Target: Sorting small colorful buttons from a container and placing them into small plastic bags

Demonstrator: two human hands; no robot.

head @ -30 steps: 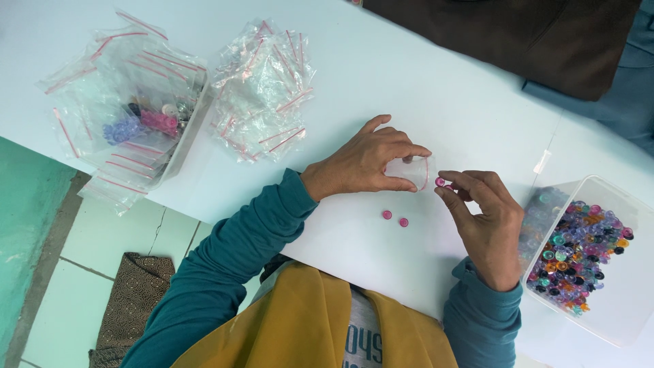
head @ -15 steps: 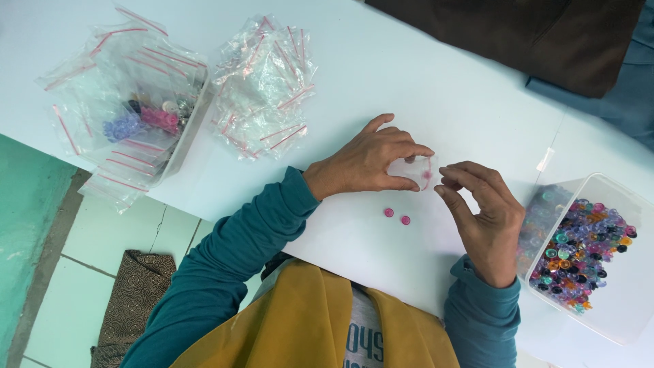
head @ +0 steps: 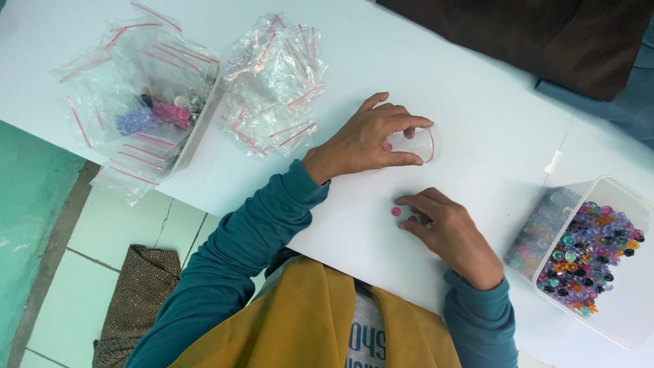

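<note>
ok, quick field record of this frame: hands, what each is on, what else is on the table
left hand: holds small clear zip bag open on white table
right hand: fingertips on a pink bead
loose: another pink bead beside it
right side: clear tub of mixed beads
left side: pile of empty zip bags, tray of filled bags
</note>
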